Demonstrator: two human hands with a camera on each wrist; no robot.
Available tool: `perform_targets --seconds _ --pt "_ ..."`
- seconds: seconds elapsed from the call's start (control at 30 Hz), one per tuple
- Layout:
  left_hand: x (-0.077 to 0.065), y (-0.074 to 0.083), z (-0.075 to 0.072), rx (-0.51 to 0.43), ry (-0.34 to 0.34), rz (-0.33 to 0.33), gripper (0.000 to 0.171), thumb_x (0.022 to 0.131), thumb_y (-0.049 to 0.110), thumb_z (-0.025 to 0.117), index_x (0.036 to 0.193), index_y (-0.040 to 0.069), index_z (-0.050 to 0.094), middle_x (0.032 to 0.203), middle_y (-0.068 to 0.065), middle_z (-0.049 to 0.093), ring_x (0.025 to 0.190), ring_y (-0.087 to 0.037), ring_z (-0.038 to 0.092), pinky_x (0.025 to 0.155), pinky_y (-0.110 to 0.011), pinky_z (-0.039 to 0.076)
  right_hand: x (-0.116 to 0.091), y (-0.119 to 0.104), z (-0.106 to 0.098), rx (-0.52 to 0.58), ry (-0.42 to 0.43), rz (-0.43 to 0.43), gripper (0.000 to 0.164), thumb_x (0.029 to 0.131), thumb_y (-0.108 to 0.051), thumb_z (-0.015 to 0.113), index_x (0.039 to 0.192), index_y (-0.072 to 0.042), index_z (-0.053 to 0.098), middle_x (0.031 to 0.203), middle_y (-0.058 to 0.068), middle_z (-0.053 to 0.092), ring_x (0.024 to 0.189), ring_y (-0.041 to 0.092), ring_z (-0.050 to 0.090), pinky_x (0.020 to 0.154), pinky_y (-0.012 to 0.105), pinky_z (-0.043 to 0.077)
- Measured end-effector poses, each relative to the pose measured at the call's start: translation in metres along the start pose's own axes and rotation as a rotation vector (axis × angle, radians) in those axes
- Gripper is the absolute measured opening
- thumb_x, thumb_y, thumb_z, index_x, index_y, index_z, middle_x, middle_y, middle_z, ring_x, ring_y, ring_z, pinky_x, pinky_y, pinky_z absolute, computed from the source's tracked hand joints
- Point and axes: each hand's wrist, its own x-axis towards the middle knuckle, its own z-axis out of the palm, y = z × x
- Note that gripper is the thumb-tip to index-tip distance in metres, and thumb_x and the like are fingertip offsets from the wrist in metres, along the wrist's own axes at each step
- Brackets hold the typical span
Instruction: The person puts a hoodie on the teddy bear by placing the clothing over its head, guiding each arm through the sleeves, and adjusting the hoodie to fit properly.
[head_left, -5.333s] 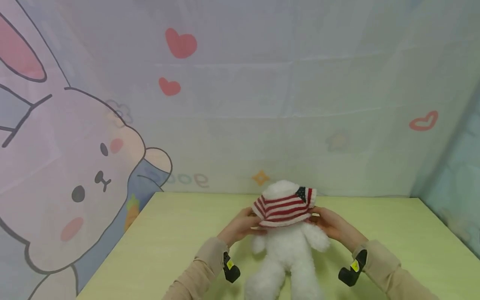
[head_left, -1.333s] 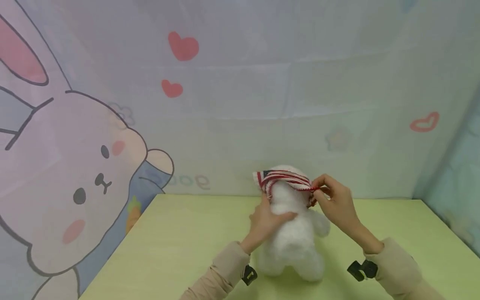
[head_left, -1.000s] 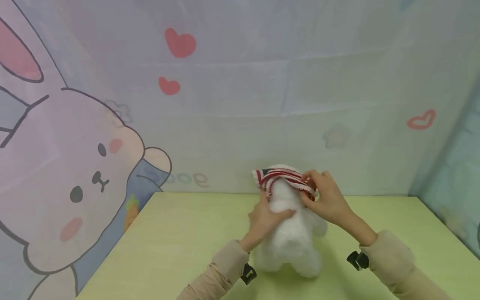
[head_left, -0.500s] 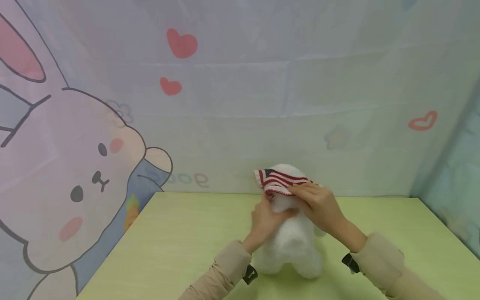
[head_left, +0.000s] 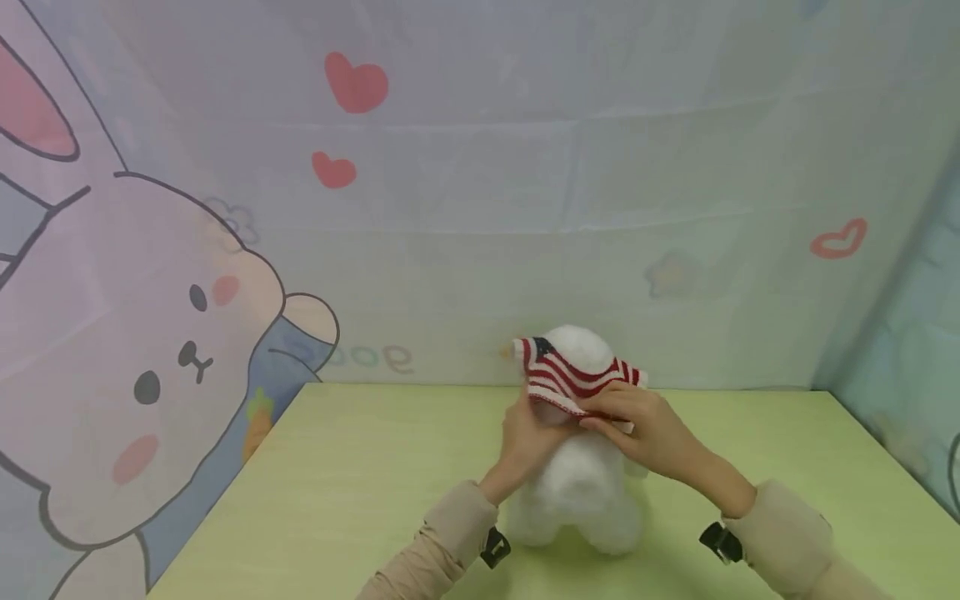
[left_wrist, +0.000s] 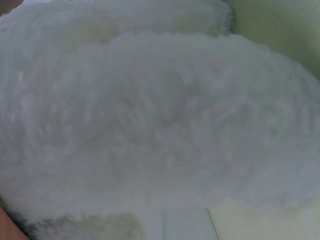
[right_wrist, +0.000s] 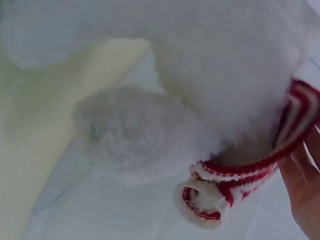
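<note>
A white plush toy [head_left: 581, 479] sits on the table, its fluffy body filling the left wrist view. A small knitted sweater [head_left: 558, 375], striped red and white with a dark blue patch, is around its head. The crown [head_left: 577, 346] pokes out at the top. My left hand [head_left: 525, 437] grips the toy's upper body from the left, thumb across the fur. My right hand [head_left: 660, 429] pinches the sweater's lower edge in front of the toy. In the right wrist view, an open-ended sleeve [right_wrist: 200, 204] hangs beside a plush arm [right_wrist: 135, 132].
The toy rests on a pale yellow-green table [head_left: 360, 483]. Behind it hangs a light cloth backdrop [head_left: 480, 208] printed with hearts and a large rabbit. Each cuff carries a black wrist camera mount [head_left: 722, 543].
The toy has been turned, the blue patch going from right to left. My left hand has moved from sweater to body. My right hand has drawn the hem down and leftward over the toy's front.
</note>
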Motion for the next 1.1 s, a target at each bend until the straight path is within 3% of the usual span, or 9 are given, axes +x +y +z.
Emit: perform_targets --seconds 0.1,0.23,0.37,0.47,0.6,0.73,0.83,0.93,1.1 --pt "-0.001 0.002 -0.002 -0.059 -0.052 -0.027 0.070 0.067 0.040 0.074 0.126 0.018 0.043 0.119 -0.007 0.058 0.111 -0.022 0.054 0.092 -0.040 0.042 0.007 0.008 -0.013 0.173 0.026 0.210 0.020 0.080 0.000 0.062 0.098 -0.007 0.066 0.091 0.004 0.068 0.080 0.003 0.061 0.061 0.015 0.048" --pt "-0.002 0.005 -0.001 -0.104 -0.122 -0.062 0.075 0.063 0.046 0.075 0.126 0.025 0.041 0.126 0.001 0.053 0.118 -0.018 0.047 0.097 -0.039 0.037 0.018 0.028 -0.032 0.231 0.073 0.499 0.026 0.090 -0.010 0.050 0.115 -0.007 0.057 0.111 0.011 0.061 0.090 0.003 0.056 0.071 0.023 0.048" --pt "-0.002 0.008 0.000 -0.113 -0.173 -0.005 0.078 0.063 0.044 0.077 0.128 0.030 0.038 0.130 0.006 0.049 0.121 -0.014 0.044 0.099 -0.039 0.035 0.028 0.049 -0.042 0.390 -0.167 0.735 0.046 0.094 -0.030 0.041 0.136 -0.011 0.035 0.133 0.016 0.043 0.106 0.012 0.049 0.089 0.037 0.042" --pt "-0.001 0.008 0.000 -0.130 -0.209 0.051 0.078 0.066 0.040 0.076 0.131 0.031 0.034 0.131 0.009 0.047 0.122 -0.012 0.042 0.100 -0.039 0.034 0.030 0.058 -0.044 0.521 -0.312 0.853 0.053 0.094 -0.038 0.039 0.138 -0.009 0.031 0.132 0.018 0.042 0.101 0.011 0.055 0.086 0.036 0.045" --pt "0.001 0.008 0.001 -0.136 -0.196 0.103 0.057 0.078 0.031 0.067 0.128 0.023 0.041 0.124 0.002 0.053 0.115 -0.016 0.049 0.096 -0.035 0.039 0.027 0.063 -0.041 0.522 -0.293 0.896 0.054 0.092 -0.039 0.044 0.134 -0.005 0.038 0.121 0.013 0.051 0.086 0.003 0.059 0.075 0.026 0.049" --pt "0.003 0.006 -0.003 -0.137 -0.044 0.144 0.051 0.083 0.014 0.057 0.130 0.012 0.038 0.119 -0.012 0.049 0.099 -0.022 0.052 0.079 -0.030 0.048 0.023 0.060 -0.034 0.486 -0.217 0.909 0.050 0.089 -0.038 0.050 0.127 -0.005 0.047 0.107 -0.001 0.057 0.080 0.002 0.058 0.072 0.025 0.049" --pt "0.009 0.004 -0.009 -0.082 0.059 0.255 0.068 0.079 0.005 0.057 0.138 0.012 0.026 0.132 -0.015 0.037 0.114 -0.027 0.043 0.089 -0.039 0.044 0.023 0.058 -0.031 0.469 -0.187 0.895 0.044 0.088 -0.036 0.053 0.119 -0.005 0.052 0.095 -0.009 0.059 0.076 0.004 0.058 0.070 0.025 0.049" --pt "0.016 0.001 -0.016 -0.012 0.086 0.453 0.067 0.079 -0.005 0.053 0.139 0.012 0.031 0.139 -0.014 0.036 0.125 -0.029 0.038 0.097 -0.046 0.038 0.024 0.055 -0.031 0.469 -0.178 0.875 0.034 0.088 -0.034 0.053 0.109 -0.007 0.055 0.086 -0.011 0.059 0.072 0.005 0.056 0.066 0.024 0.048" --pt "0.013 -0.004 -0.026 0.128 0.049 0.664 0.047 0.085 -0.011 0.045 0.130 0.002 0.045 0.122 -0.015 0.056 0.111 -0.023 0.054 0.090 -0.029 0.046 0.025 0.049 -0.032 0.499 -0.166 0.898 0.026 0.088 -0.035 0.053 0.097 -0.010 0.053 0.080 -0.008 0.057 0.067 0.007 0.055 0.063 0.025 0.047"
